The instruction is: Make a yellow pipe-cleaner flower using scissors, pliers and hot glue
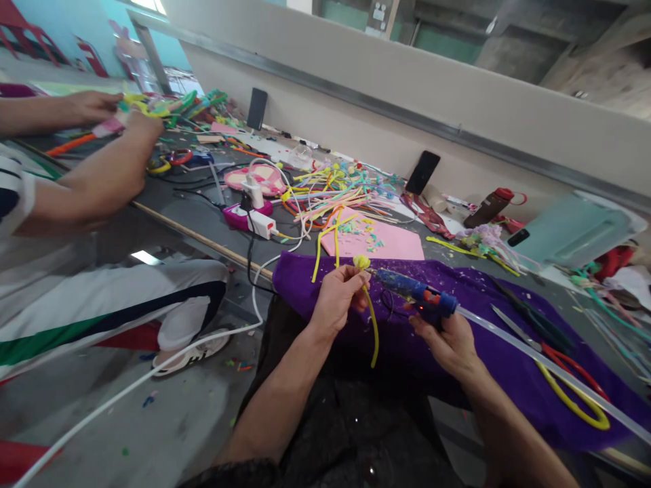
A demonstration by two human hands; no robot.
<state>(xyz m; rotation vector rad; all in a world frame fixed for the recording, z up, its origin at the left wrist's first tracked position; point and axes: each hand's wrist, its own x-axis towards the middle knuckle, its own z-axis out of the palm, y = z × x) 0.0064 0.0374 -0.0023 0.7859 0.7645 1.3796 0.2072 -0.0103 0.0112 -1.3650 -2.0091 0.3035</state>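
Observation:
Between its thumb and fingers, my left hand [340, 298] pinches a yellow pipe cleaner [373, 325] with a wound knot at its top; one end hangs down below the hand. My right hand [450, 339] is wrapped round the handle of a blue hot glue gun [407, 286]. A small red light glows on the gun, and a long clear glue stick [508, 346] runs out of its back. The nozzle points left, close to the yellow knot; whether it touches I cannot tell. Beneath both hands lies a purple cloth [437, 271].
Scissors [564, 373] with red and yellow handles lie on the cloth at right. Ahead are a pink sheet [397, 237] with scraps, many pipe cleaners [350, 190] and a purple power strip [239, 218] with cables. A co-worker's hands [137, 129] work at left.

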